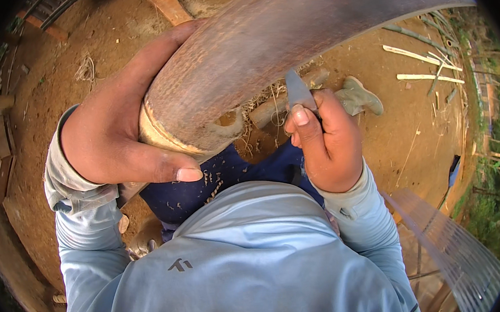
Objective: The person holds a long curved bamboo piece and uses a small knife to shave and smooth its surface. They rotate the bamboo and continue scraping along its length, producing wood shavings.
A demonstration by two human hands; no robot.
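Observation:
A thick brown tube [264, 42], which looks like a length of bamboo, lies across the upper middle and bends toward the upper right in this view. Its near end has a pale yellow cut rim [158, 131]. My left hand [120, 129] is wrapped around that end, with the thumb on the near side and the fingers over the far side. In my right hand [327, 140] is a short knife [298, 89] with a flat grey blade, pinched between thumb and fingers. The blade's tip meets the tube's lower edge; whether it cuts in is not clear. The handle is hidden in my fist.
Below the tube lie dry shavings [253, 120] and a log [270, 111] on bare brown ground. A boot [361, 96] shows to the right. Pale split sticks [426, 60] lie farther right. Clear corrugated sheeting [454, 251] stands at lower right; stacked boards [0, 154] are at left.

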